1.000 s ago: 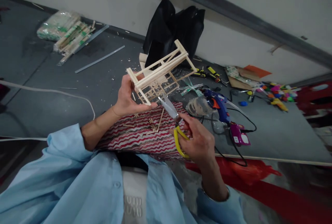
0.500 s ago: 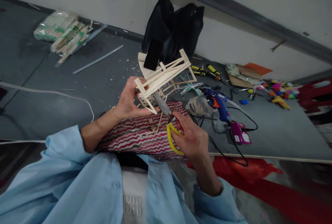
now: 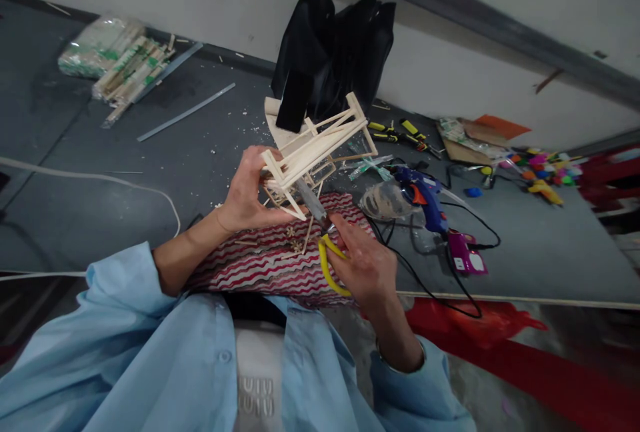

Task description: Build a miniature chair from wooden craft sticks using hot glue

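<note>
My left hand (image 3: 250,195) is closed around the near left end of a small frame of pale wooden sticks (image 3: 320,151), tilted above the table. In my right hand (image 3: 367,259) is a pair of scissors (image 3: 327,262) with yellow handles. Their grey blades point up and left and reach the underside of the stick frame; whether they touch it I cannot tell. Below both hands lies a red-and-white wavy striped cloth (image 3: 255,269) with loose sticks and small wooden pieces on it.
Behind the frame a black phone (image 3: 295,102) leans against a black bag (image 3: 333,52). To the right lie a blue glue gun (image 3: 425,195), a purple box (image 3: 466,253), cables and yellow-black pliers (image 3: 395,133). Bagged sticks (image 3: 133,72) and a metal strip (image 3: 186,112) are at left.
The scissors and my right hand have shifted very slightly left. My left hand keeps the stick frame in nearly the same pose. The whole view has turned a little.
</note>
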